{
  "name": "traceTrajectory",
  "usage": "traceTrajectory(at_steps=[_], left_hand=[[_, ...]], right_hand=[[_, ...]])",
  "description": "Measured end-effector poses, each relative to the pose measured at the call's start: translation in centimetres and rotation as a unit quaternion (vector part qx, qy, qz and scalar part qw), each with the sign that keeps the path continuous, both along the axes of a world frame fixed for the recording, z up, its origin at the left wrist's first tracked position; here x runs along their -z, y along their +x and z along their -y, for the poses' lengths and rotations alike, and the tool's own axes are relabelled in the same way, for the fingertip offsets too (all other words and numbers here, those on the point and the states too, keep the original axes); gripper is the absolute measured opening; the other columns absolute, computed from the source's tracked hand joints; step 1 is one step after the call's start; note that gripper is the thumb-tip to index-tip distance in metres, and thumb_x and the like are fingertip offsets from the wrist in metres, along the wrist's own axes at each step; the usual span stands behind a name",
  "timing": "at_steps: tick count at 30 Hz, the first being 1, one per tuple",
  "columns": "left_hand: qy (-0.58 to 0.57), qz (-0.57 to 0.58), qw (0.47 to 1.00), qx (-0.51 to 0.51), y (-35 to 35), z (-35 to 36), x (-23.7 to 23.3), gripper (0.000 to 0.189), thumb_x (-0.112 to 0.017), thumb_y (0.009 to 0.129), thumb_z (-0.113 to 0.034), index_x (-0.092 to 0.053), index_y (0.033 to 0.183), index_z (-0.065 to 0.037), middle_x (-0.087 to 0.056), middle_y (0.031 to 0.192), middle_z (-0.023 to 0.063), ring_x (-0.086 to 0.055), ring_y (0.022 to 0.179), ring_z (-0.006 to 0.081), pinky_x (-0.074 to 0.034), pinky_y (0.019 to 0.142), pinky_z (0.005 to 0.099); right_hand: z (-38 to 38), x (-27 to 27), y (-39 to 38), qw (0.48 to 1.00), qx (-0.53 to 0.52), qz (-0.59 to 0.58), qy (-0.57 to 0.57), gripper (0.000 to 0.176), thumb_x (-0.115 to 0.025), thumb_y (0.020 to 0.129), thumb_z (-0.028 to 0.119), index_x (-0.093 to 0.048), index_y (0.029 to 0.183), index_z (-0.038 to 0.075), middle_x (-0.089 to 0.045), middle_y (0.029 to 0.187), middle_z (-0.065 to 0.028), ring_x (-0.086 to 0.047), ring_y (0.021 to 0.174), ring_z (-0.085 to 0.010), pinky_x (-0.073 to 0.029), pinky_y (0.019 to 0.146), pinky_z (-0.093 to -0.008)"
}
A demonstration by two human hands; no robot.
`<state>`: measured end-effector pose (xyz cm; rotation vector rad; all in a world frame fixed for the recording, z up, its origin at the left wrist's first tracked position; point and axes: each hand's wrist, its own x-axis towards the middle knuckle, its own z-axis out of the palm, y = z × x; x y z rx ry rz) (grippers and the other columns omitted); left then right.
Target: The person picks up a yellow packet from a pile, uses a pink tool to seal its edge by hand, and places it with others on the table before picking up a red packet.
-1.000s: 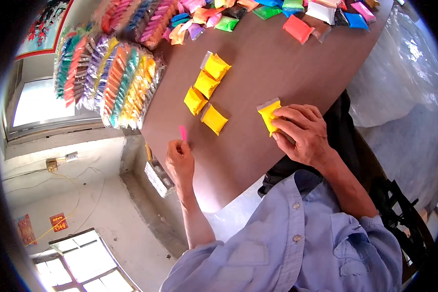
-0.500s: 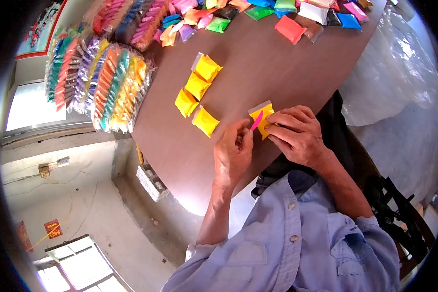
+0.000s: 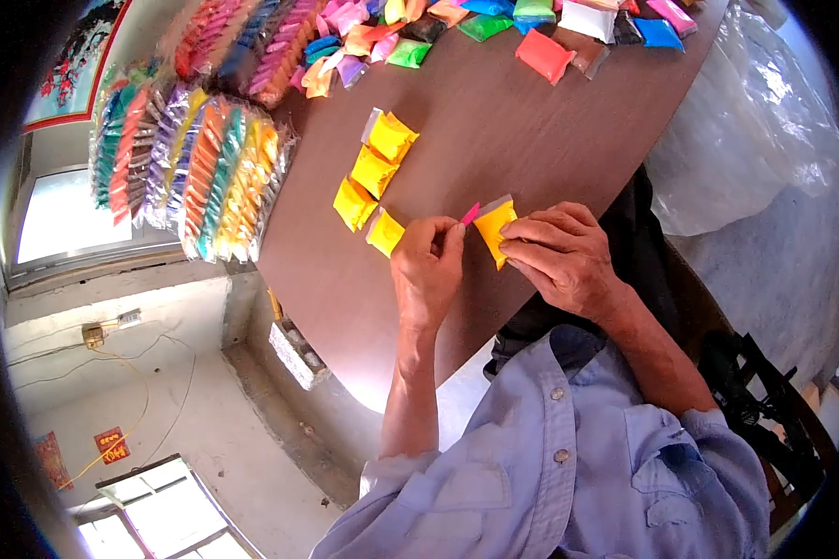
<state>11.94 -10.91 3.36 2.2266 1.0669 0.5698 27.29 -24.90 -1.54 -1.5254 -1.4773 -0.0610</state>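
Left hand (image 3: pixel 427 270) sits at 9 o'clock of the yellow packet (image 3: pixel 494 226), fingers pinched together on a small pink stick (image 3: pixel 470 213). The stick's tip meets the packet's clear top edge. Right hand (image 3: pixel 561 263) is at 3 o'clock, fingers clamped on the packet's lower end, which is tilted, near the front edge of the bench (image 3: pixel 513 130); cannot tell whether it rests there. A row of yellow packets (image 3: pixel 375 172) lies at 10 o'clock, the nearest just beside the left knuckles. Mixed coloured packets (image 3: pixel 494 23) lie at 12 o'clock on the far side. Risks, as judged: the stick is thin and held by one end, so a sideways push may flick it loose. A hard jab may pierce the film. The packet may twist, being gripped at one end only. The left wrist may knock the nearest packet out of the row.
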Motion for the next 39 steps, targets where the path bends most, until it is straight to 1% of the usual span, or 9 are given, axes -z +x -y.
traceTrajectory(at_steps=[4, 8, 11, 20, 27, 29, 32, 36, 39], left_hand=[[0.082, 0.000, 0.997, 0.014, 0.6, -0.1, -0.6, 0.010, -0.074, 0.092, -0.008, -0.073, 0.096, 0.000, -0.070, 0.081, 0.0076, -0.062, 0.070, 0.0121, -0.051, 0.064, 0.0269], [0.063, -0.003, 0.998, 0.020, 1.2, 0.7, -1.9, 0.009, -0.074, 0.091, -0.006, -0.073, 0.096, 0.001, -0.069, 0.082, 0.0087, -0.063, 0.070, 0.0141, -0.051, 0.064, 0.0285], [0.076, 0.016, 0.990, 0.121, 2.2, 1.2, -1.6, 0.009, -0.075, 0.088, -0.003, -0.073, 0.096, 0.001, -0.068, 0.081, 0.0111, -0.065, 0.069, 0.0200, -0.051, 0.063, 0.0309], [0.087, -0.054, 0.983, 0.153, 4.7, -0.2, -1.9, 0.009, -0.075, 0.089, -0.007, -0.072, 0.093, 0.001, -0.068, 0.081, 0.0126, -0.066, 0.069, 0.0240, -0.053, 0.062, 0.0327], [0.055, -0.013, 0.983, 0.176, 5.4, -1.7, -0.8, 0.009, -0.074, 0.090, -0.007, -0.072, 0.092, 0.001, -0.069, 0.082, 0.0117, -0.067, 0.070, 0.0213, -0.054, 0.064, 0.0307], [0.080, 0.010, 0.990, 0.114, 4.8, -1.5, -0.7, 0.008, -0.074, 0.089, -0.007, -0.070, 0.091, 0.000, -0.069, 0.084, 0.0134, -0.068, 0.070, 0.0275, -0.054, 0.064, 0.0361], [0.053, -0.018, 0.997, 0.056, 3.8, -0.1, -2.8, 0.007, -0.073, 0.089, -0.005, -0.070, 0.091, 0.001, -0.069, 0.085, 0.0131, -0.068, 0.071, 0.0240, -0.053, 0.064, 0.0343], [0.026, -0.003, 0.996, 0.087, 2.1, 1.8, -2.3, 0.011, -0.075, 0.091, -0.007, -0.071, 0.095, 0.002, -0.070, 0.084, 0.0112, -0.066, 0.073, 0.0159, -0.054, 0.066, 0.0279], [0.030, -0.010, 0.996, 0.084, 1.9, 1.7, -1.6, 0.011, -0.074, 0.092, -0.007, -0.071, 0.096, 0.003, -0.071, 0.084, 0.0110, -0.066, 0.072, 0.0153, -0.054, 0.066, 0.0281]], right_hand=[[0.2, 0.3, 0.0, 1.000, 0.011, -0.011, 0.005, 0.026, -0.082, 0.079, 0.013, -0.073, 0.104, 0.014, -0.069, 0.114, 0.0010, -0.067, 0.103, -0.0191, -0.048, 0.094, -0.0379], [0.3, 0.0, 0.3, 1.000, -0.002, -0.012, 0.004, 0.025, -0.081, 0.080, 0.013, -0.073, 0.104, 0.013, -0.070, 0.114, 0.0005, -0.067, 0.102, -0.0192, -0.048, 0.093, -0.0377], [0.1, -0.2, 0.2, 1.000, 0.003, -0.007, 0.008, 0.024, -0.080, 0.080, 0.013, -0.074, 0.103, 0.013, -0.070, 0.114, 0.0008, -0.067, 0.102, -0.0192, -0.048, 0.093, -0.0375], [0.0, -0.3, 0.2, 1.000, 0.008, -0.021, 0.013, 0.021, -0.079, 0.081, 0.014, -0.074, 0.102, 0.013, -0.070, 0.112, 0.0017, -0.067, 0.098, -0.0185, -0.049, 0.091, -0.0376], [0.3, -0.1, 0.3, 1.000, 0.005, -0.025, 0.016, 0.017, -0.079, 0.082, 0.015, -0.073, 0.098, 0.013, -0.070, 0.110, 0.0019, -0.067, 0.096, -0.0187, -0.048, 0.090, -0.0373], [0.2, 0.1, 0.3, 0.999, 0.006, -0.024, 0.022, 0.018, -0.079, 0.082, 0.014, -0.073, 0.098, 0.013, -0.070, 0.110, 0.0019, -0.067, 0.096, -0.0186, -0.048, 0.090, -0.0371], [0.3, 0.3, 0.2, 0.999, 0.004, -0.027, 0.022, 0.018, -0.079, 0.082, 0.014, -0.073, 0.099, 0.013, -0.070, 0.110, 0.0018, -0.067, 0.096, -0.0185, -0.049, 0.090, -0.0369], [0.0, 0.2, 0.2, 0.999, 0.006, -0.024, 0.022, 0.019, -0.079, 0.082, 0.014, -0.073, 0.100, 0.013, -0.070, 0.111, 0.0016, -0.067, 0.096, -0.0186, -0.049, 0.090, -0.0373], [0.0, 0.4, 0.1, 0.999, 0.006, -0.022, 0.025, 0.020, -0.079, 0.082, 0.014, -0.073, 0.100, 0.014, -0.070, 0.111, 0.0016, -0.067, 0.097, -0.0186, -0.049, 0.090, -0.0375]])
